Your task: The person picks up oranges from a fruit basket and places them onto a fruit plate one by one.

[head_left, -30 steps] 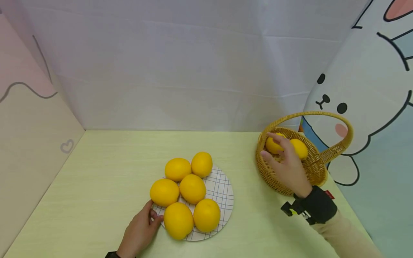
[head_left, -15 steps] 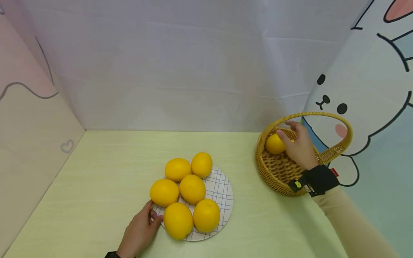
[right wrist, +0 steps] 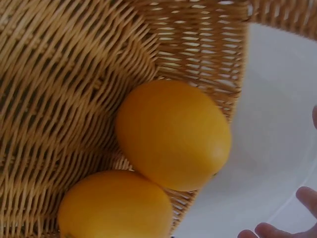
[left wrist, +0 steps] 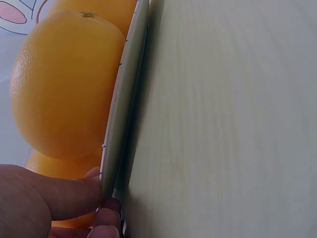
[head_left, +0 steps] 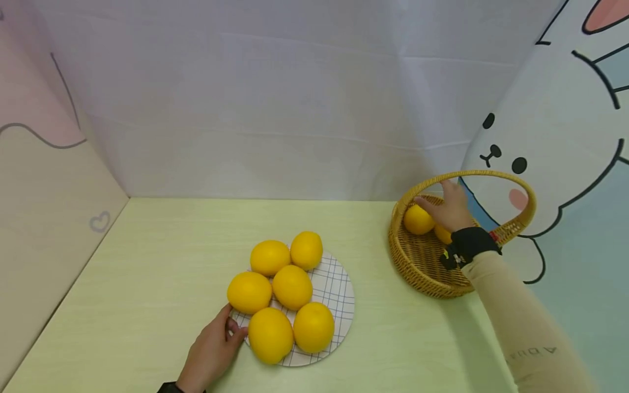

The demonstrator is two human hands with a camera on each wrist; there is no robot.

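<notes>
My left hand [head_left: 210,349] pinches the near-left rim of a round white plate [head_left: 339,292] with a grid pattern. Thumb above and fingers below the rim show in the left wrist view, beside an orange [left wrist: 67,84]. Several oranges [head_left: 292,287] lie on this plate. Over the back of a wicker basket [head_left: 417,267], my right hand [head_left: 453,207] hovers under the arched handle [head_left: 491,173]. Two oranges sit inside: one at the left [head_left: 419,220] and one partly hidden by the hand [head_left: 442,234]. The right fingers [right wrist: 308,198] are spread, apart from the oranges in the right wrist view.
Plate and basket stand on a pale wooden table [head_left: 147,262], with a stretch of tabletop between them. A white sheet [head_left: 245,109] closes off the back. Printed panels stand at the left [head_left: 49,180] and right [head_left: 589,218], the right one close behind the basket.
My right hand has moved from the basket's middle toward its back, first covering, then partly uncovering the right-hand orange. My left hand and the plate have stayed put.
</notes>
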